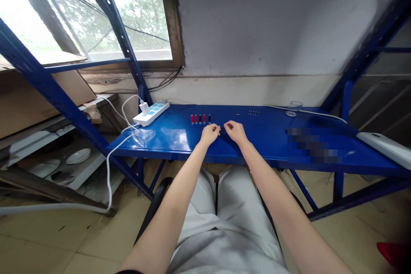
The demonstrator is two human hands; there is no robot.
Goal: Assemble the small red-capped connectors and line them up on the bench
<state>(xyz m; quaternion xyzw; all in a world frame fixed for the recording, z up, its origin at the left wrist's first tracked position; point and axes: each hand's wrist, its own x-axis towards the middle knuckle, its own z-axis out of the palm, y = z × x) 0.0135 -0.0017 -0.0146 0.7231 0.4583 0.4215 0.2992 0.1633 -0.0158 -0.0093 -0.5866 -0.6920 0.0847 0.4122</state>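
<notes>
My left hand (210,134) is over the blue table (160,139), its fingers pinched together. A tiny dark item shows at those fingertips, too small to name. Close beside it on the right, my right hand (236,131) is closed in a similar pinch; something small and dark shows there too. A gap separates the two hands. Just beyond my left hand stands a row of several small red and black pieces (200,119) with pale, metallic-looking lower ends. Farther back on the right, several tiny pieces (254,112) lie in a group, and a small pale sliver (237,114) lies nearer the middle.
A white power strip (150,114) with a plugged-in cable occupies the table's left end. At the back right stands a clear glass (293,109). A pixelated dark object (311,145) and a white flat device (387,147) lie to the right. Blue metal posts (346,102) frame the table.
</notes>
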